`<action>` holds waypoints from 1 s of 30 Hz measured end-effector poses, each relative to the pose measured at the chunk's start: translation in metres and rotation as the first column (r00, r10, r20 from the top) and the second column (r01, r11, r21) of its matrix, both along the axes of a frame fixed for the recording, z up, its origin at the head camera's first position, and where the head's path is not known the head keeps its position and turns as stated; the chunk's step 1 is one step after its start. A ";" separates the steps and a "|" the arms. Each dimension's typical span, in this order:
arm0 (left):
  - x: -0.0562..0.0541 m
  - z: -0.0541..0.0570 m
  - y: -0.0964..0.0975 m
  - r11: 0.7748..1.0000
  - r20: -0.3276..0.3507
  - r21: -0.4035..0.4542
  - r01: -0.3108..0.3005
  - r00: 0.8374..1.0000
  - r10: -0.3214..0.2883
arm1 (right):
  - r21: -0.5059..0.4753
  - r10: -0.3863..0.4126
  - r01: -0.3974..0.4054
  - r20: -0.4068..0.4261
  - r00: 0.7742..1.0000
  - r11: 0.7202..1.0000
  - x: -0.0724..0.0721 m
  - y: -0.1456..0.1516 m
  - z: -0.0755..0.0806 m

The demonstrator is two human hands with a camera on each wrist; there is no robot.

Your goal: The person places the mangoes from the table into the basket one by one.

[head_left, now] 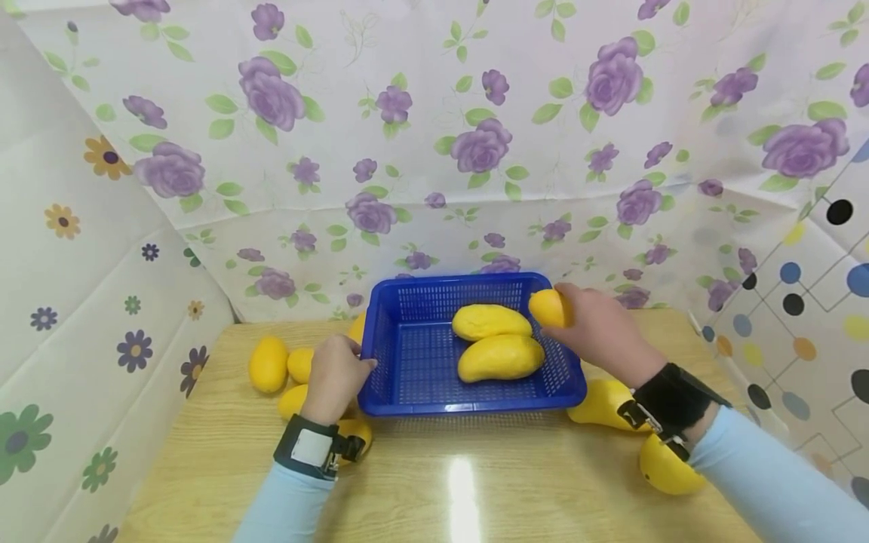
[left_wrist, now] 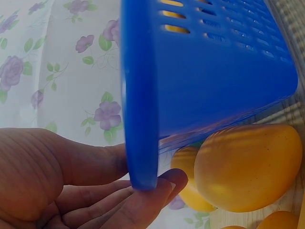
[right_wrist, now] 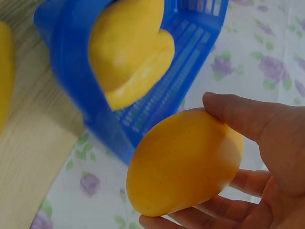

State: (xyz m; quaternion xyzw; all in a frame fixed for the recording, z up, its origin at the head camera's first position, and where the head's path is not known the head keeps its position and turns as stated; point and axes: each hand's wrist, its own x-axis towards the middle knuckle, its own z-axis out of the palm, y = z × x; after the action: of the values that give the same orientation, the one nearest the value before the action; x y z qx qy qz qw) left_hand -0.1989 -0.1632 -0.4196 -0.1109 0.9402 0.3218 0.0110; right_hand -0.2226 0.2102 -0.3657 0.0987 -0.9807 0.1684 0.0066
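Observation:
My left hand (head_left: 337, 377) pinches the left rim of a blue plastic basket (head_left: 468, 409); in the left wrist view, thumb and fingers (left_wrist: 95, 164) lie on either side of that rim. My right hand (head_left: 604, 328) holds a smooth orange-yellow mango (right_wrist: 186, 162) between thumb and fingers, over the basket's right rim. Inside the basket, toward its right side, two longer yellow mangoes (head_left: 501, 357) lie one behind the other. The right wrist view shows the held mango beside the basket wall, overlapping it.
Several small mangoes (head_left: 268, 364) lie on the wooden table (head_left: 407, 490) left of the basket, some partly behind my left hand. At right, a long yellow fruit (head_left: 604, 403) and a rounder yellow fruit (head_left: 668, 467) lie by my forearm. A flowered cloth wall (head_left: 434, 151) stands behind.

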 end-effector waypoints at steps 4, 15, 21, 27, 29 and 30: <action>0.000 -0.001 0.000 1.000 -0.008 0.001 0.001 1.000 -0.001 | 0.021 0.054 -0.054 -0.011 0.998 0.998 0.004 -0.014 -0.007; 0.001 0.001 0.001 1.000 0.013 0.000 -0.018 1.000 0.018 | 0.105 0.180 -0.180 0.001 0.984 0.978 0.011 -0.039 -0.038; 0.000 0.001 0.001 1.000 0.009 -0.009 -0.022 1.000 0.022 | 0.160 0.267 -0.273 0.055 0.962 0.949 0.013 -0.045 -0.047; 0.001 0.001 0.002 1.000 0.014 -0.004 -0.024 1.000 0.024 | 0.191 0.291 -0.304 0.094 0.952 0.933 0.015 -0.049 -0.053; 0.001 0.001 0.002 1.000 0.015 -0.005 -0.025 1.000 0.025 | 0.196 0.291 -0.307 0.107 0.951 0.931 0.015 -0.049 -0.054; 0.001 0.001 0.003 1.000 0.017 -0.004 -0.026 1.000 0.026 | 0.196 0.292 -0.309 0.112 0.950 0.931 0.015 -0.049 -0.055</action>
State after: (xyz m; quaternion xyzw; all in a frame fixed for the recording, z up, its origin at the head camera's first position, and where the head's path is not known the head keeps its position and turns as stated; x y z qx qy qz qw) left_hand -0.1983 -0.1607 -0.4182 -0.1260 0.9392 0.3191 0.0145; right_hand -0.2076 0.1614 -0.4206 0.2409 -0.9658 0.0661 -0.0694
